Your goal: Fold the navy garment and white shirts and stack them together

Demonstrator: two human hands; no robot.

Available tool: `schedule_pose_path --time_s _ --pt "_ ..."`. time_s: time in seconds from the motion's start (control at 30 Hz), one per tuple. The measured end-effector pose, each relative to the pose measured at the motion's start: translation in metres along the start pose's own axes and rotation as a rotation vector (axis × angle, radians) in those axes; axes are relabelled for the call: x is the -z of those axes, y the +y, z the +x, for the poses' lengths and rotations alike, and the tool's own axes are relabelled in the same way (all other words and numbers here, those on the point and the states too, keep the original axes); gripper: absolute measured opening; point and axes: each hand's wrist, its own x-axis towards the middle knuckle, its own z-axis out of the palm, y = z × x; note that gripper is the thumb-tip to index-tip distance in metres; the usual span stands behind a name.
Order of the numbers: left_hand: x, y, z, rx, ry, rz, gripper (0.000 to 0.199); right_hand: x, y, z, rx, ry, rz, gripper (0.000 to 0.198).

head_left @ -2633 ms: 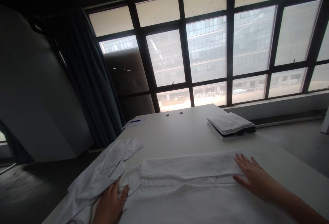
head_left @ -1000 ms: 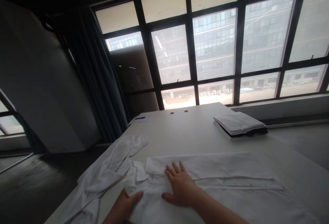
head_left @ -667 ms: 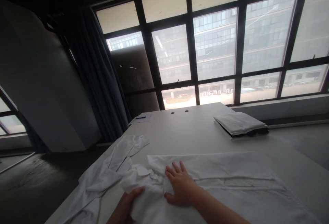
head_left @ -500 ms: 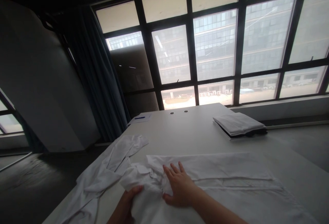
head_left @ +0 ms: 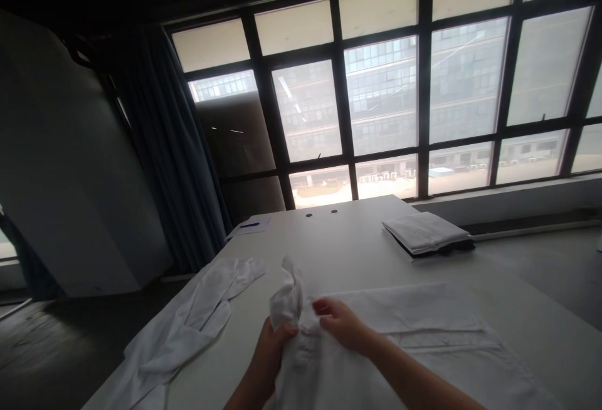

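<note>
A white shirt lies spread on the table in front of me, its body and front strip stretching to the right. My left hand is closed on its near-left part, thumb on top of the cloth. A bunched end, which looks like the collar, stands up above that hand. My right hand is just to the right, its fingers curled in at the bunched cloth and slightly blurred. The fingertips are partly hidden against the fabric.
Crumpled white cloth lies along the left table edge. A folded white and dark stack sits at the far right. Paper with a blue pen lies far left on the white table. Windows and a dark curtain stand beyond.
My left hand has moved right and raised the bunched end of the shirt upright. My right hand, spread flat on the cloth before, now has curled fingers. The view has shifted slightly.
</note>
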Motion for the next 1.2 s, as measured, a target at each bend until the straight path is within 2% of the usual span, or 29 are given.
schedule_pose_path --time_s 0.07,0.17,0.27,0.4,0.47,0.53,0.6,0.67,0.73,0.77,0.9,1.07,1.2 --pt "-0.021 0.002 -0.002 0.004 -0.035 0.047 0.051 0.024 -0.001 -0.004 -0.062 0.072 0.073 0.046" --pt "-0.05 -0.001 -0.003 -0.093 -0.207 0.193 0.052 0.057 -0.004 -0.024 -0.14 0.107 0.196 0.048" --pt "-0.076 -0.02 -0.001 -0.259 -0.397 0.543 0.043 0.08 -0.004 -0.049 -0.258 0.131 0.38 0.053" --pt "-0.102 -0.058 -0.008 -0.243 -0.499 1.06 0.031 0.1 0.001 -0.067 -0.315 0.166 0.535 0.053" --pt "-0.107 -0.067 -0.011 -0.259 -0.533 1.181 0.035 0.104 0.005 -0.07 -0.281 0.183 0.533 0.049" --pt "-0.105 -0.064 -0.008 -0.269 -0.564 1.138 0.039 0.104 0.009 -0.07 -0.239 0.205 0.484 0.047" --pt "-0.092 -0.049 0.004 -0.281 -0.54 0.982 0.041 0.105 0.012 -0.069 -0.202 0.238 0.294 0.048" --pt "-0.072 -0.032 0.026 -0.344 -0.405 0.832 0.038 0.109 0.013 -0.066 -0.197 0.292 -0.057 0.046" --pt "-0.049 -0.021 0.054 -0.416 -0.221 0.824 0.034 0.117 0.01 -0.059 -0.193 0.352 -0.374 0.042" --pt "-0.038 -0.019 0.068 -0.42 -0.169 0.825 0.035 0.122 0.008 -0.054 -0.181 0.378 -0.469 0.041" --pt "-0.013 -0.03 0.108 -0.402 -0.12 0.824 0.046 0.127 -0.002 -0.022 -0.078 0.398 -0.615 0.039" --pt "-0.015 -0.049 0.123 -0.45 -0.114 0.905 0.049 0.103 -0.002 0.018 -0.021 0.242 -0.681 0.04" --pt "-0.016 -0.052 0.124 -0.486 -0.1 0.976 0.049 0.09 -0.002 0.032 -0.028 0.159 -0.727 0.034"
